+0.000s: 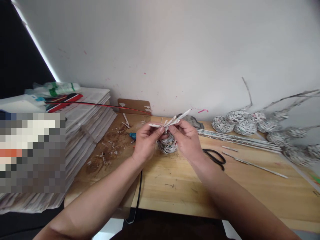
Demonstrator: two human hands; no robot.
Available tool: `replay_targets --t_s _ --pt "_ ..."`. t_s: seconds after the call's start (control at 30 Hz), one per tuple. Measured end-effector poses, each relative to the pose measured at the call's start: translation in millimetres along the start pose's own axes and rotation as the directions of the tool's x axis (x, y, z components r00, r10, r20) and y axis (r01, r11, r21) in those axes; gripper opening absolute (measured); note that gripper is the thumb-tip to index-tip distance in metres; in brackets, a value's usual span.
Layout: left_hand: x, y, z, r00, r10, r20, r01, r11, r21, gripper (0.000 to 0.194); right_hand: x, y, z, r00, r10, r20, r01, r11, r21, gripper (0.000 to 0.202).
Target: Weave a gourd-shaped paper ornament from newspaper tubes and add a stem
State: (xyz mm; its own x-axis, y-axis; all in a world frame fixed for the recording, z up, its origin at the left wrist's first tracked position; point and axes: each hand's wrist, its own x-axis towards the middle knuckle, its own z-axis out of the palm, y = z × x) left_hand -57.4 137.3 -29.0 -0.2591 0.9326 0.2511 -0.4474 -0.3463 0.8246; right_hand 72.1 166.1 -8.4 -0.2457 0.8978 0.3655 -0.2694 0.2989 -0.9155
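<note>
Item: small woven paper ball (168, 144), newsprint strips, held just above the bench (175, 186) near its middle, between both hands. Left hand (146, 141): grip clenched, thumb and forefinger pinching a loose strip end (156, 125) at the ball's top. Right hand (186, 138): grip clenched likewise, pinching the other strip ends (180, 117) that fan up and to the right; its lower fingers appear to cradle the ball's side. Surroundings: black scissors (216, 156) lying just beside the right wrist; rolled paper sticks (240, 140) along the back of the bench; a row of finished paper balls (237, 121) with long stems against the wall at right; a tall stack of newspapers (87, 116) at left; paper scraps (110, 148) scattered near the left hand; a black cable (138, 190) running off the front edge. Risks, as judged: the strips look thin and flat, so a hard tug could tear one at the pinch; slackening either pinch could let the weave spring loose; the right forearm, if swept outward, could knock the scissors; the ball, supported by fingertips only, could drop and roll among the scraps.
</note>
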Motion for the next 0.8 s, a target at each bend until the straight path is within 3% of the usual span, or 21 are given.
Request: replay_targets --t_s 0.23,0.4,0.53,0.63,0.7,0.8 --pt "7.3 -0.5 -5.4 0.987 -0.02 0.161 0.017 1.0 0.024 0.024 1.4 -3.0 -0.4 0.979 0.143 0.145 -0.172 0.961 0.217 0.026" --pt "6.8 -2.0 -4.8 0.988 0.038 0.152 -0.049 0.996 0.071 0.018 1.7 1.2 -2.0 0.985 0.15 0.089 -0.168 0.956 0.239 0.028" --pt "3.6 -3.4 -3.2 0.997 0.049 0.063 -0.054 0.995 0.079 0.02 -1.2 5.1 -5.1 0.996 0.063 0.056 -0.071 0.986 0.148 0.019" --pt "1.4 -3.1 -2.9 0.999 0.033 0.015 -0.034 0.998 0.055 0.021 -8.5 3.9 -6.5 0.985 -0.171 0.024 0.172 0.98 -0.102 0.002" --pt "0.3 -2.4 -2.6 0.999 0.032 0.023 -0.033 0.999 0.032 0.02 -12.8 2.9 -7.2 0.941 -0.336 0.047 0.336 0.902 -0.272 0.011" --pt "-0.5 -2.2 -1.9 0.996 0.053 0.077 -0.056 0.998 0.034 0.019 -14.9 4.7 -7.2 0.934 -0.355 0.038 0.349 0.886 -0.304 0.012"
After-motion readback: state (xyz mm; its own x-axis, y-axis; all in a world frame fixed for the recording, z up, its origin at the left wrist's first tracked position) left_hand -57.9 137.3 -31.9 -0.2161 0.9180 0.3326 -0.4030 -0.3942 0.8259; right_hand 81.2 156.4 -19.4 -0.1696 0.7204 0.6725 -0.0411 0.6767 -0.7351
